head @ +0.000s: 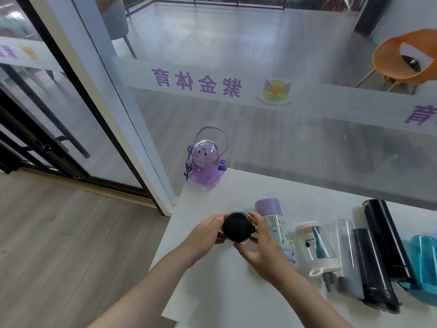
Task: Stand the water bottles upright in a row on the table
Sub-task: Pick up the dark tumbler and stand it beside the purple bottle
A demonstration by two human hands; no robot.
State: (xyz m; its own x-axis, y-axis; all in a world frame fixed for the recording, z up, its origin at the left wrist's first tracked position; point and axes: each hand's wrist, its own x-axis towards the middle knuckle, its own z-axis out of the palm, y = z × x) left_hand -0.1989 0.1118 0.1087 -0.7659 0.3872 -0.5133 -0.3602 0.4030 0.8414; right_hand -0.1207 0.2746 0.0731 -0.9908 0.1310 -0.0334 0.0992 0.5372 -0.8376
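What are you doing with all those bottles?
A person is standing water bottles up on the white table. The left hand and right hand hold a black bottle between them, seen from above. The purple astronaut bottle already stands upright at the far corner. Several others still lie on their sides at the right.

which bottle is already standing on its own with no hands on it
The purple astronaut-shaped bottle with the carry strap, upright at the table's far left corner. The black-lidded bottle is between both hands, and the others lie on their sides to the right.
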